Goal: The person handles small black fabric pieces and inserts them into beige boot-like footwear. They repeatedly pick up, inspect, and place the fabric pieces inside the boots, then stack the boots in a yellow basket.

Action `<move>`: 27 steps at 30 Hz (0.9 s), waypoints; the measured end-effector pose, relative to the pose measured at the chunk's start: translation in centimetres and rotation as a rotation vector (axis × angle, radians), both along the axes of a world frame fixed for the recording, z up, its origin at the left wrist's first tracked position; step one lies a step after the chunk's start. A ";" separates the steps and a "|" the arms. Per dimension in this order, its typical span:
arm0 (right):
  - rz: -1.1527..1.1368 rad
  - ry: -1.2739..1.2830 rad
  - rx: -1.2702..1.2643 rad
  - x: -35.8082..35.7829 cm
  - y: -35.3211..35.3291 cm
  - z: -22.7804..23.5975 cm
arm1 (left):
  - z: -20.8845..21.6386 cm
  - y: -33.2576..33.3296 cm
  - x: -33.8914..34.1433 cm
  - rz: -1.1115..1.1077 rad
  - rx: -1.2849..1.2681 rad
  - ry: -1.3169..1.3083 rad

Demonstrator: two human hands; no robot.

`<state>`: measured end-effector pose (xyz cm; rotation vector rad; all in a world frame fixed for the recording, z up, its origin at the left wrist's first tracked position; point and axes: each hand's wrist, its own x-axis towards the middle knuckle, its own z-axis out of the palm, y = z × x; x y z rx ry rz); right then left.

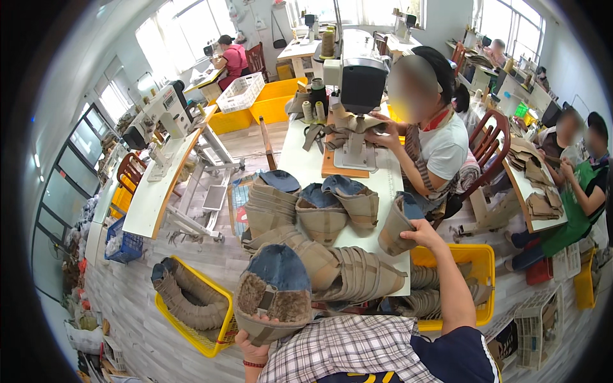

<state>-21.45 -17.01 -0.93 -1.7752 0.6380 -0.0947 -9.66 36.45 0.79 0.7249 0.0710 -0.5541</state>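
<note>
My left hand point(253, 348) grips the lower edge of a tan boot upper point(273, 290), whose blue lining and brown fleece inside face up. To the right, my right hand point(421, 235) is closed on the side of another tan boot upper point(394, 225), also blue inside, at the table's right edge. Between my hands, nested rows of tan boot uppers point(357, 271) lie along the near end of the white table point(373, 246). Behind them stand a taller stack point(271, 207) and a few more blue-lined boot uppers point(319, 214).
Across the table a co-worker point(431, 137) feeds tan pieces at a sewing machine point(361, 96). Yellow baskets of nested uppers stand at the lower left point(191, 306) and right point(484, 284). A wooden chair point(488, 150) and another machine table point(169, 169) flank the aisles.
</note>
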 end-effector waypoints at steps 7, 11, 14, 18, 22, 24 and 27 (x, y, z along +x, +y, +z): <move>0.181 0.142 0.042 0.8 -0.5 -2.5 | -1.0 0.4 0.3 -0.006 -0.072 -0.023; 0.247 0.158 0.056 0.5 -0.9 -2.9 | -2.0 1.3 0.7 -0.020 -0.134 -0.025; 0.247 0.155 0.072 0.8 -1.2 -2.8 | -2.7 1.9 1.2 -0.039 -0.177 -0.015; 0.274 0.186 0.000 1.6 -0.6 -2.5 | -3.4 2.7 1.4 0.056 -0.101 0.103; 0.285 0.238 -0.250 2.2 -1.2 -3.6 | -3.1 2.2 1.7 0.021 -0.139 0.043; 0.058 0.120 -0.062 3.3 -1.6 -4.2 | -2.7 2.1 1.5 0.033 -0.149 0.042; -0.120 -0.056 0.026 4.2 -3.4 -6.4 | -4.5 2.6 2.4 -0.063 -0.167 0.005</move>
